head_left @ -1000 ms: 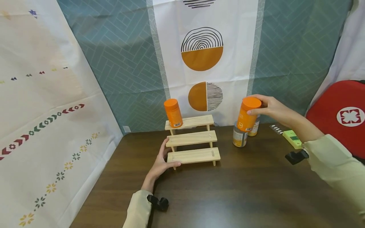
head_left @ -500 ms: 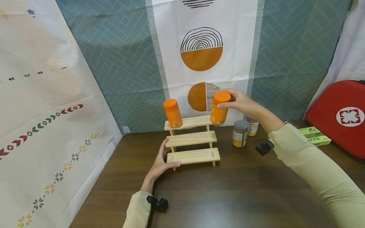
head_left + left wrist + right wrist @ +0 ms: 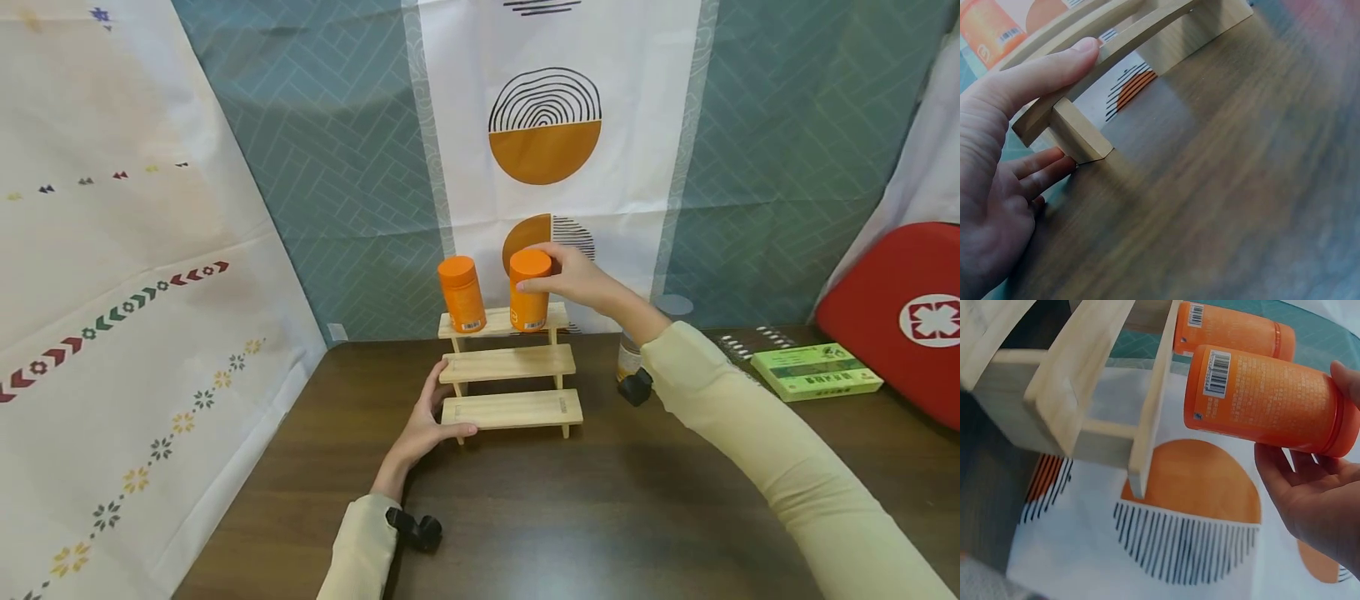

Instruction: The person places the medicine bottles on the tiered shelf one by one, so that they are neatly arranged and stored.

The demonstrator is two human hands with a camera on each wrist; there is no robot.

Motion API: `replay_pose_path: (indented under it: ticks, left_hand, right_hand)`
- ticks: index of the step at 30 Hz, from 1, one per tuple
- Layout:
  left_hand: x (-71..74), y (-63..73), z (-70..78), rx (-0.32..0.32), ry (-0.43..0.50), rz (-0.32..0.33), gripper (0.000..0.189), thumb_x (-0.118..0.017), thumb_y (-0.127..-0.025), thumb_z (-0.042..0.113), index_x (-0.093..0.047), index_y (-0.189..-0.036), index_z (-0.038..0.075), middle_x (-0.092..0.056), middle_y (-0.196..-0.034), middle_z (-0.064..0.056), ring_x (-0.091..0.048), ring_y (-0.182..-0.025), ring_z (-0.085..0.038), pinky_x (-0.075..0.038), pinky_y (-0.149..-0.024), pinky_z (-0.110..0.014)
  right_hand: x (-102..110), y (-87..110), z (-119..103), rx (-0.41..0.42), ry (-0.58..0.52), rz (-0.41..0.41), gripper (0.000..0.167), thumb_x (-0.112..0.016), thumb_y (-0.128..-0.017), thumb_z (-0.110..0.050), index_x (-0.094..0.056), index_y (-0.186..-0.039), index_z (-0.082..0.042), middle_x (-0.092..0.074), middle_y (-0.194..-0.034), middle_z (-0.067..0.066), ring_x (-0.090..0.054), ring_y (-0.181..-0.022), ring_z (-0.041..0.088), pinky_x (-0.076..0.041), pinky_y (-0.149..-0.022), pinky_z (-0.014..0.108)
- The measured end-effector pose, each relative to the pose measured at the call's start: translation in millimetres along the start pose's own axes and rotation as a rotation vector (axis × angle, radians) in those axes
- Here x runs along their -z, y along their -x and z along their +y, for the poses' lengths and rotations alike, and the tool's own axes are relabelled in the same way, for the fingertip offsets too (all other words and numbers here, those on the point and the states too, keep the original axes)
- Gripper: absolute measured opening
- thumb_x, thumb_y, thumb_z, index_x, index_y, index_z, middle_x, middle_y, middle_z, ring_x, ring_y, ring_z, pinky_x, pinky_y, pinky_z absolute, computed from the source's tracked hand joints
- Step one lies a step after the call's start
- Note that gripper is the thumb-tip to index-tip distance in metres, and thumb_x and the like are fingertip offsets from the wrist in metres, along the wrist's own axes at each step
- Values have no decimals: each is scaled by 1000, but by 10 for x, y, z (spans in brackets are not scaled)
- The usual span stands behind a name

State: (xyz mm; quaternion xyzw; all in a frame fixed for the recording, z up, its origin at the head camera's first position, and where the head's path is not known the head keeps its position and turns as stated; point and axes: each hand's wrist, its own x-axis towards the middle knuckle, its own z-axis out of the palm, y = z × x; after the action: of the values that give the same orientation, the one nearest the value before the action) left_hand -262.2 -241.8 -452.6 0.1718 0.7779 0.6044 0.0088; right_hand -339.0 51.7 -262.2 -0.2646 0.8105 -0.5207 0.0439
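Note:
A three-tier wooden display rack [image 3: 507,363] stands on the dark table. At its left end my left hand [image 3: 420,429] holds it, thumb on the lowest board and fingers by the leg [image 3: 1082,134]. One orange bottle [image 3: 463,296] with an orange lid stands on the left of the top tier. My right hand [image 3: 581,279] grips a matching orange bottle [image 3: 529,302] near its lid, to the right of the first. In the right wrist view a small gap shows between the held bottle's base [image 3: 1190,394] and the top board [image 3: 1154,406].
Right of the rack, a bottle [image 3: 627,360] is mostly hidden by my right sleeve. A green box [image 3: 817,372] lies farther right, beside blister packs [image 3: 733,346] and a red case [image 3: 885,321]. Patterned cloth [image 3: 337,167] hangs behind the table.
My right hand has carried the orange bottle leftward from above the bottles at the right to the top tier. My left hand has stayed on the rack.

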Motion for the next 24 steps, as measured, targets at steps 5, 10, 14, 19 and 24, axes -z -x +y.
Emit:
replay_pose_path:
  ticks: [5, 10, 14, 19, 24]
  left_hand:
    - [8, -20, -1, 1, -8, -8, 111, -83, -77, 14, -8, -156, 34, -31, -155, -18, -38, -138, -37, -43, -102, -45]
    - [9, -6, 1, 3, -5, 1, 111, -83, -76, 13, -9, -156, 34, -30, -156, -16, -36, -140, -36, -40, -104, -49]
    - [-1, -14, -6, -7, -4, -5, 111, -84, -76, 15, -9, -156, 34, -31, -156, -15, -36, -140, -37, -41, -104, -49]
    - [-4, -15, 1, -1, -4, 5, 111, -84, -76, 14, -10, -156, 35, -35, -153, -19, -39, -136, -37, -42, -102, -44]
    - [3, -4, -3, 4, 1, 8, 112, -84, -75, 14, -10, -156, 33, -40, -148, -23, -46, -129, -37, -44, -98, -39]
  right_hand:
    - [-80, -117, 77, -52, -11, 34, 59, -69, -90, -22, -45, -142, -7, -54, -134, 16, -54, -118, 29, -44, -104, 46]
    - [-122, -184, 149, -95, -15, 72, 62, -70, -90, -27, -44, -143, -9, -53, -136, 15, -53, -120, 30, -42, -106, 46]
    - [-134, -210, 200, -93, -53, 102, 64, -69, -90, -27, -41, -145, -10, -51, -137, 14, -52, -121, 30, -41, -107, 47]
    - [-174, -250, 240, -66, -69, 117, 67, -69, -91, -26, -38, -147, -9, -50, -139, 16, -51, -122, 32, -41, -107, 47]
    - [-245, -278, 279, -57, -87, 139, 67, -68, -91, -24, -36, -147, -7, -50, -139, 18, -51, -123, 33, -41, -108, 47]
